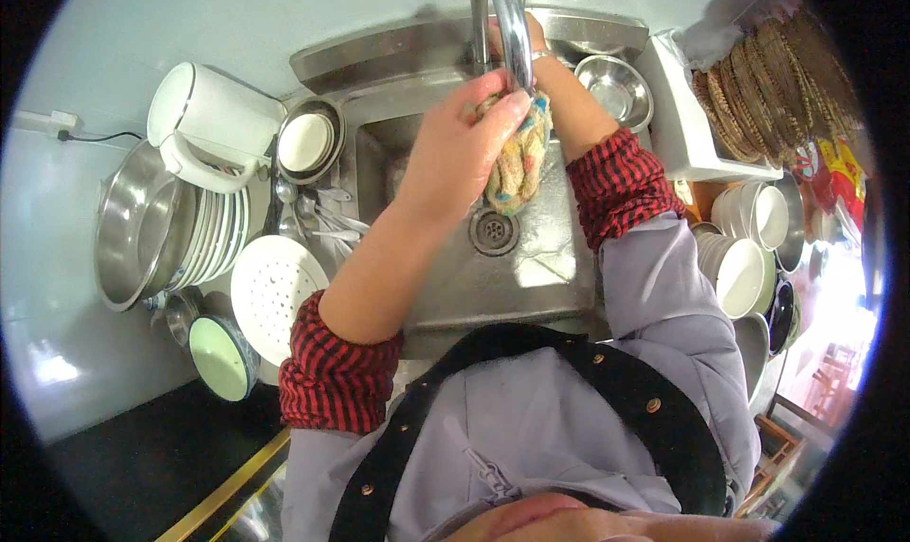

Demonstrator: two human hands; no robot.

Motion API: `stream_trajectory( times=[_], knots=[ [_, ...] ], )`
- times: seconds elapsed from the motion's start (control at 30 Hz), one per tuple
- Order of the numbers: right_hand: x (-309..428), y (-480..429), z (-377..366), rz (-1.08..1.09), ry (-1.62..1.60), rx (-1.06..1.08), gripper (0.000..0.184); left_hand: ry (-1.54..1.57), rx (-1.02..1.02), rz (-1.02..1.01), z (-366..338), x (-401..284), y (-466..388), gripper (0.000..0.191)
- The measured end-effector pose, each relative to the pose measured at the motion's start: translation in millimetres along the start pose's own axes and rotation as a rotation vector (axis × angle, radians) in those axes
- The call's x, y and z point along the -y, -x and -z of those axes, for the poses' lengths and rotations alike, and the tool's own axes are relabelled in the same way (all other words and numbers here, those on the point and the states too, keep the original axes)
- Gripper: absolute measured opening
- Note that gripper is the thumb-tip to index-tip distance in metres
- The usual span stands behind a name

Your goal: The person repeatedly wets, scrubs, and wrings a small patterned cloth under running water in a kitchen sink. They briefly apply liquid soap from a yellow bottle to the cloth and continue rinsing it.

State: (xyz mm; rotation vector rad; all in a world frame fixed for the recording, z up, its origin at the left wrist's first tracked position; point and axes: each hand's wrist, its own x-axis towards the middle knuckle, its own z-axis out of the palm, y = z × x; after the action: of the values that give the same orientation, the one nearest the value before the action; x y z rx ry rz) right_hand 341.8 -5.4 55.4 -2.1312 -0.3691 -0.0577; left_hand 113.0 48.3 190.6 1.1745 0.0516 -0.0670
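Observation:
My left hand (pixel 462 136) grips a wet, bunched-up cloth (pixel 517 168), cream with blue and orange patches. The cloth hangs just below the spout of the chrome faucet (pixel 515 26), over the stainless steel sink (pixel 455 296). Below it the round drain (pixel 494 231) shows in the basin floor. Reaching past the faucet, my right hand (pixel 534 33) is at the back of the sink, close to the faucet's base. The spout covers most of its fingers, so what they touch is hidden. A band circles the right wrist.
Left stand a white electric kettle (pixel 220 119), a steel basin (pixel 138 222), stacked plates (pixel 213 236), a white perforated strainer (pixel 274 293) and a green bowl (pixel 222 360). Spoons (pixel 330 218) lie beside the sink. Right are a steel bowl (pixel 615 94), a white rack (pixel 675 115) and white bowls (pixel 739 279).

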Motion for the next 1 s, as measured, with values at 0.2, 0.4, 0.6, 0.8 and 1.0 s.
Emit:
stream_trajectory(
  times=[0.2,0.4,0.6,0.8,1.0],
  knots=[
    [4.3,11.9,23.5,0.225,-0.139,0.354,0.027,0.004,-0.001,-0.014,-6.6,1.3,-5.3,0.028],
    [-28.8,52.5,13.8,0.13,-0.152,0.3,0.041,0.148,-0.179,-0.033,13.7,37.2,3.2,0.029],
    [-36.1,173.2,26.1,-0.507,-0.68,0.656,0.055,0.446,-0.316,0.326,53.2,126.5,26.3,0.028],
    [-7.9,265.3,36.7,-0.482,-0.807,0.719,0.055,0.544,-0.055,0.547,62.6,170.4,55.5,0.028],
    [-17.8,285.4,46.4,-0.22,-0.517,0.453,0.041,0.392,-0.025,0.482,50.9,150.7,77.9,0.029]
  ],
)
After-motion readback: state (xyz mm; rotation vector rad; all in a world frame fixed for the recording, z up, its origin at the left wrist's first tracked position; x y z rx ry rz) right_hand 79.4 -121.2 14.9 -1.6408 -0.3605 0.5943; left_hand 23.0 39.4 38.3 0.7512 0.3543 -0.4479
